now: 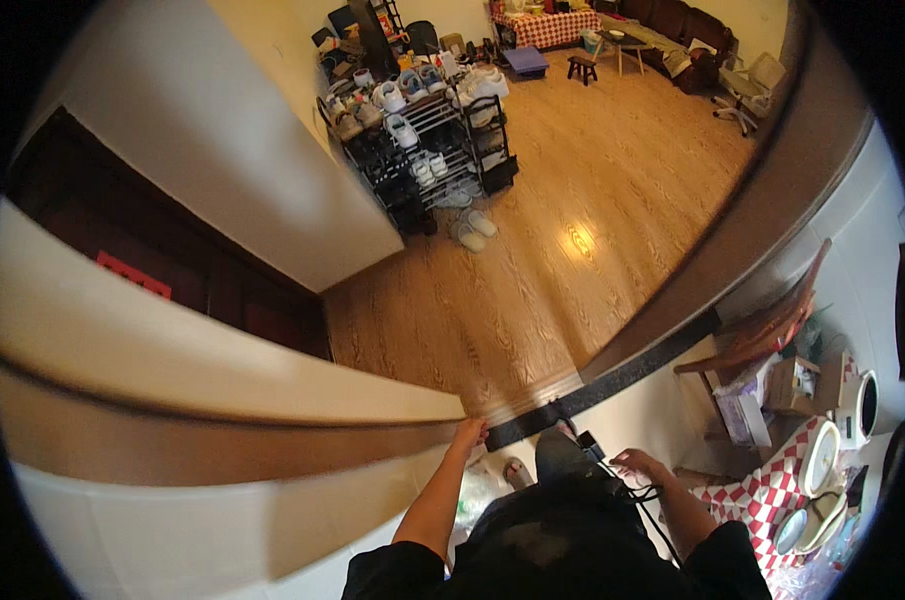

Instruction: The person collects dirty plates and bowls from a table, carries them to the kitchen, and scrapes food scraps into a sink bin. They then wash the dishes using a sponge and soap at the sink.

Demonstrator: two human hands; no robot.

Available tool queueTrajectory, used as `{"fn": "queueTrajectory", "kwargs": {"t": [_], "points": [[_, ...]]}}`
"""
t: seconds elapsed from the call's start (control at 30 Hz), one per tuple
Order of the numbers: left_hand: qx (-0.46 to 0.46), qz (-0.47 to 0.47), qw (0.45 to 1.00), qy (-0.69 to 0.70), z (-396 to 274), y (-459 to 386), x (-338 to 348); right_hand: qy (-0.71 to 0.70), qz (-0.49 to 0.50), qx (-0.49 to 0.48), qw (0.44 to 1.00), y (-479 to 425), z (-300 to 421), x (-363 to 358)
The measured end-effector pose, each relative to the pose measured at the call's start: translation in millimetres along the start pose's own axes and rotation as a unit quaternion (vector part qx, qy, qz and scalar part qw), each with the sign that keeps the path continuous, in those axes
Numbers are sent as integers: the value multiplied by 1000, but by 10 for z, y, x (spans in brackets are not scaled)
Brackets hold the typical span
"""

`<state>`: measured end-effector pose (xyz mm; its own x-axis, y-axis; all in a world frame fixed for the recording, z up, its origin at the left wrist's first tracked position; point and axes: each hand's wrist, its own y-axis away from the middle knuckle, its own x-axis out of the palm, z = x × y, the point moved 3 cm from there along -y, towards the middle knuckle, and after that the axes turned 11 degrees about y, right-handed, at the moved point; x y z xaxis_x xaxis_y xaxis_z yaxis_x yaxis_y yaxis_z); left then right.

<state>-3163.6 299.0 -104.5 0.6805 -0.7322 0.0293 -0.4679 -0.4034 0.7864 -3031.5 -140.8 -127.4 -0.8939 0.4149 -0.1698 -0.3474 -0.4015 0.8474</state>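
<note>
My left hand (470, 435), its fingers curled, is beside the end of the wooden door frame (362, 442); whether it touches the wood I cannot tell. No object shows in it. My right hand (638, 463) is in front of my body with bent fingers. Close to those fingers are a small black plug-like block (591, 444) and a thin white cord. Looped black cables (643, 493) hang by the right wrist. Whether the right fingers grip any of this is not clear. Below me, a dark stone threshold (610, 394) crosses the doorway, and one sandalled foot (517, 474) shows.
Beyond the doorway lies a wood-plank floor (572, 172). A metal shoe rack (430, 142) loaded with shoes stands ahead, slippers (473, 229) before it. At right are a wooden chair (767, 330), cardboard boxes (794, 382) and a table with a red-checked cloth (760, 499).
</note>
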Motion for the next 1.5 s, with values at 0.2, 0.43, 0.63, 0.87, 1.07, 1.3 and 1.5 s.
{"fn": "queueTrajectory", "kwargs": {"t": [0.2,0.43,0.63,0.87,1.07,1.3,1.5], "points": [[102,146,983,-37,-2253,-1293,831,-11,24,-21,999,-936,1036,-85],[91,153,973,-144,-4321,-2585,1532,-34,-125,-3,992,-1925,2181,-557],[94,185,969,-135,-5400,-3479,1690,-379,-137,44,914,-2403,2108,-897],[10,121,965,-234,-6137,-4785,1160,-309,-207,-46,927,-2651,3910,-2111],[31,227,948,-221,-7394,-5739,2857,-464,-224,77,854,-3473,4655,-3132],[10,358,907,-222,-8927,-6862,5648,14,-388,-169,906,-4535,5368,-4983],[-49,340,906,-247,-10059,-7665,6781,-27,-365,-120,923,-4827,6350,-7006]]}}
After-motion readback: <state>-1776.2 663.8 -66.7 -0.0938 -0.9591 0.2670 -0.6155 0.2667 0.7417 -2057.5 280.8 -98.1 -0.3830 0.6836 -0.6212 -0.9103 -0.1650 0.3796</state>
